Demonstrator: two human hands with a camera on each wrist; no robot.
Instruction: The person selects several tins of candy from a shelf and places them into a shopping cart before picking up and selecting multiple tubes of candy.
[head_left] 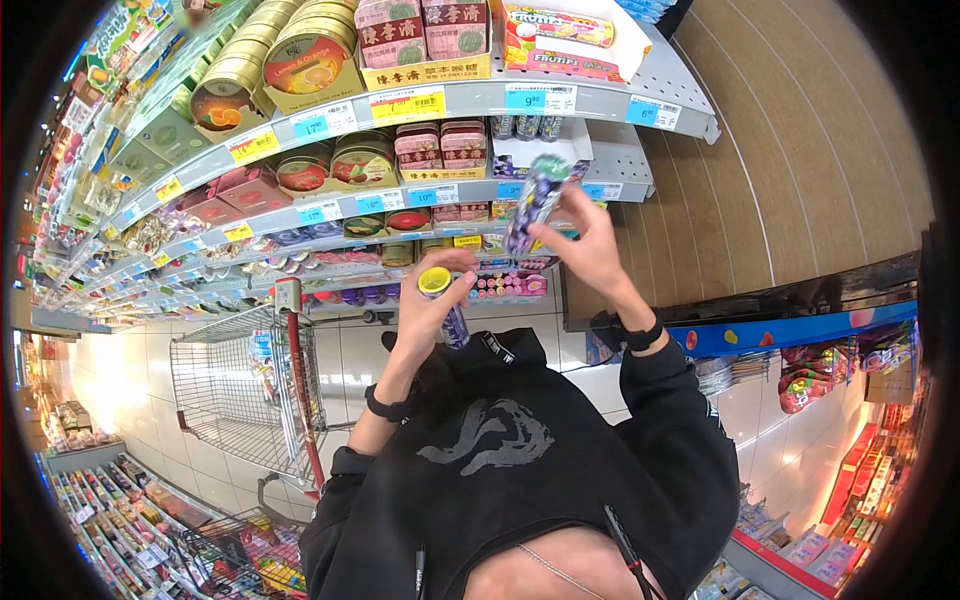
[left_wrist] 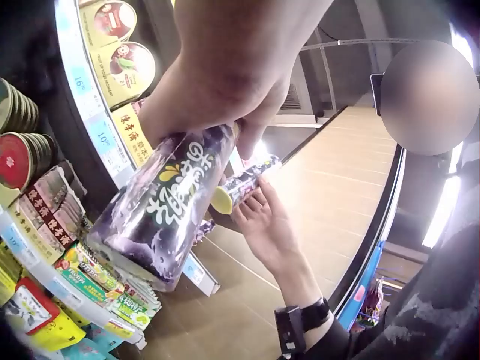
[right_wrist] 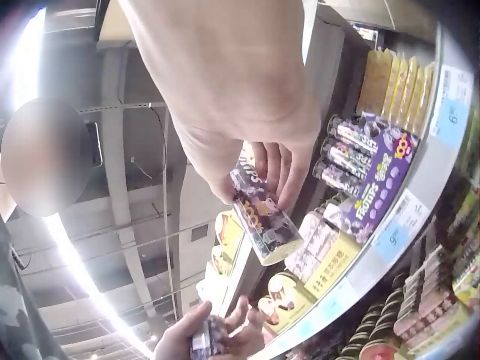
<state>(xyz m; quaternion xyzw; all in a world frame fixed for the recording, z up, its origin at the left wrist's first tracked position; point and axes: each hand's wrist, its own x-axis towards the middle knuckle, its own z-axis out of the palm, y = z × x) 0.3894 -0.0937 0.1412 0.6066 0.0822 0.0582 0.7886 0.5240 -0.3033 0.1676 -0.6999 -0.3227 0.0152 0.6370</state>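
Observation:
Two purple candy tubes are held up in front of the shelves. The left hand [head_left: 428, 308] grips one tube [head_left: 455, 328], its yellow end facing up between thumb and fingers; in the left wrist view this tube [left_wrist: 169, 202] looks large and close. Farther right and higher, the right hand [head_left: 590, 245] pinches the other tube [head_left: 535, 205], tilted, with a green end at the top. The right wrist view shows that tube [right_wrist: 266, 221] between the thumb and fingers of the right hand [right_wrist: 247, 127]. The tubes are apart.
Shelves [head_left: 470, 97] carry round tins, pink boxes and an open Frutips box [head_left: 575, 45]. A purple display box [right_wrist: 379, 176] holds similar tubes. A brown ribbed surface [head_left: 790, 150] lies to the right, and a shopping cart [head_left: 240, 385] stands at the left.

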